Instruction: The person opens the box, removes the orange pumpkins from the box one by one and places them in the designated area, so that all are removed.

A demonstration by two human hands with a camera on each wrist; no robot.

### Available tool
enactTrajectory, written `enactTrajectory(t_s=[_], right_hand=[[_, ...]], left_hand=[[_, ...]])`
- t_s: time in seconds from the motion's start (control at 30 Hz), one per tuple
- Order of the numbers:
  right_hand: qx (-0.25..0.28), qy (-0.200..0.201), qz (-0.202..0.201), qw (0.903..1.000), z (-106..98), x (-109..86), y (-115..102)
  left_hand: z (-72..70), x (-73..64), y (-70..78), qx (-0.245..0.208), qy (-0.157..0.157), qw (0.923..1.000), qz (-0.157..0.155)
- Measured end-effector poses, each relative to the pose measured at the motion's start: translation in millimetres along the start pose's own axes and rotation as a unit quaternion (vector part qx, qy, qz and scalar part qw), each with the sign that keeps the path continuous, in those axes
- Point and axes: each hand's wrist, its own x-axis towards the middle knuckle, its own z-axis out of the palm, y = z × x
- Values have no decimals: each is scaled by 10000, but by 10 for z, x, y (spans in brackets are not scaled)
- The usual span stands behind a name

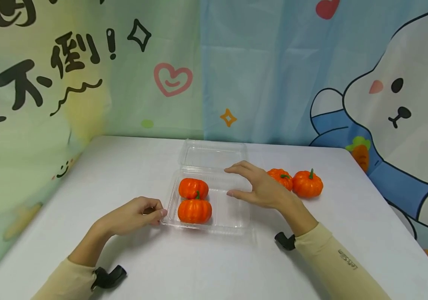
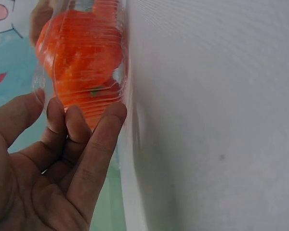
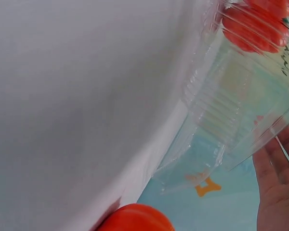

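Observation:
A clear plastic clamshell box [image 1: 232, 208] lies on the table with its lid [image 1: 214, 154] folded back. Two small orange pumpkins sit in its left half, one pumpkin [image 1: 193, 188] behind the other pumpkin [image 1: 195, 211]. My left hand [image 1: 135, 216] pinches the box's near left corner, thumb at the rim and fingers against the ribbed side in the left wrist view. Over the right side of the box is my right hand [image 1: 260, 185], thumb and fingers spread apart with nothing between them. In the right wrist view its fingers [image 3: 267, 168] show beside the clear wall.
Two more orange pumpkins stand right of the box: one pumpkin [image 1: 280, 178] partly hidden by my right hand, and another pumpkin [image 1: 307, 183] with an upright green stem. The white tabletop [image 1: 214, 266] ends at a printed curtain [image 1: 259, 75] behind it.

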Motion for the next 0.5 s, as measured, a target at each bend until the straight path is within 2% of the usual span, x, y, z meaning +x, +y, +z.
enactTrajectory(t_s=[0.27,0.5], right_hand=[[149,-59,-237,9996,25,70,-47],[300,-196,-189,9992,82,80,-88]], left_hand=[[4,1,4,-53,-6,10000,20],[4,-6,9,-16,15,10000,-40]])
